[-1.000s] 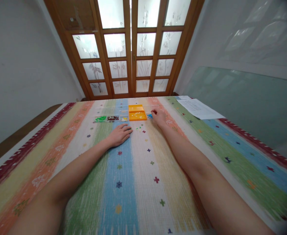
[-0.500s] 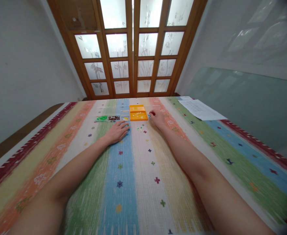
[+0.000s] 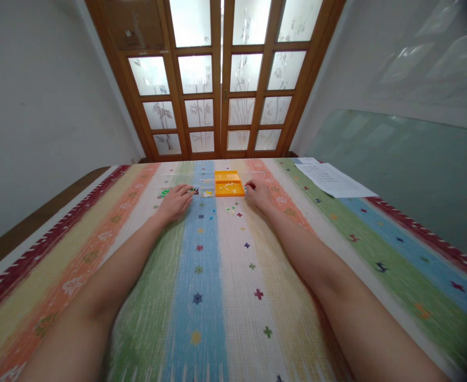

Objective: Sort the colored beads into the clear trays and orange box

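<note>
My left hand (image 3: 175, 200) lies flat on the striped cloth with its fingers stretched out. Its fingertips rest over a clear compartment box that holds green beads (image 3: 164, 192) and yellow beads (image 3: 207, 194). My right hand (image 3: 258, 193) sits just right of an orange tray (image 3: 225, 175), fingers curled together at the tray's near right corner. What they pinch is too small to see. The tray's near half holds small pale pieces. A few loose tiny pieces (image 3: 231, 211) lie on the cloth between my hands.
The striped cloth (image 3: 201, 286) covers the whole table. A printed paper sheet (image 3: 333, 180) lies at the far right. Beyond the table's far edge stands a wooden glazed door (image 3: 221, 95); a glass panel leans on the right wall.
My left hand slid forward and to the left, from the blue stripe to the bead box. My right hand stayed by the orange tray. The camera shifted slightly.
</note>
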The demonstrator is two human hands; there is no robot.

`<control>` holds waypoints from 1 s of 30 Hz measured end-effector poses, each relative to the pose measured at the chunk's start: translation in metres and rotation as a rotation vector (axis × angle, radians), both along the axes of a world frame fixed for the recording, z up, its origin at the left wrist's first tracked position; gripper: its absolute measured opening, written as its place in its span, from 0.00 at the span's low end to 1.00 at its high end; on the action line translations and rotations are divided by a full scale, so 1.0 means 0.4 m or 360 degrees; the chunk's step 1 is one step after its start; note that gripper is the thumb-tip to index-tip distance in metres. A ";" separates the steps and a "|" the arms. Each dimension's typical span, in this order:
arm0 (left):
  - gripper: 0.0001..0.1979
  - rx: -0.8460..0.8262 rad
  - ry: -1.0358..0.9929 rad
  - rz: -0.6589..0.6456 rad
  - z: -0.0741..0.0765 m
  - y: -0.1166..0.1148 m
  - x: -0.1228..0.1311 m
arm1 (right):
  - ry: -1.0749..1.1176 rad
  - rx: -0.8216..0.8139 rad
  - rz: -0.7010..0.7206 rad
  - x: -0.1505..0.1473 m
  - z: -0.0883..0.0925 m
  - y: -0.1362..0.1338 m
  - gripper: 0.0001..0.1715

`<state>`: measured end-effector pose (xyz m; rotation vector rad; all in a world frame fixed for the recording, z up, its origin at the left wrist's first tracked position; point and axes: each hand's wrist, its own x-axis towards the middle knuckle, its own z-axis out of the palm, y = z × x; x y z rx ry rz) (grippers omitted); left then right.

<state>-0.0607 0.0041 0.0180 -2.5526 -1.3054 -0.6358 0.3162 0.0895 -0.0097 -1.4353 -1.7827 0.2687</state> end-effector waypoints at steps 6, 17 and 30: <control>0.22 0.0064 -0.0096 0.0299 -0.019 0.029 -0.113 | -0.0001 0.0005 0.0014 -0.002 -0.006 0.002 0.13; 0.22 0.0002 -0.0016 0.0306 -0.063 0.051 -0.132 | -0.0081 0.0047 0.0117 -0.012 0.000 -0.005 0.13; 0.20 0.0006 -0.0019 0.0024 -0.022 0.007 -0.031 | -0.0438 0.0073 0.0863 -0.113 0.053 -0.101 0.09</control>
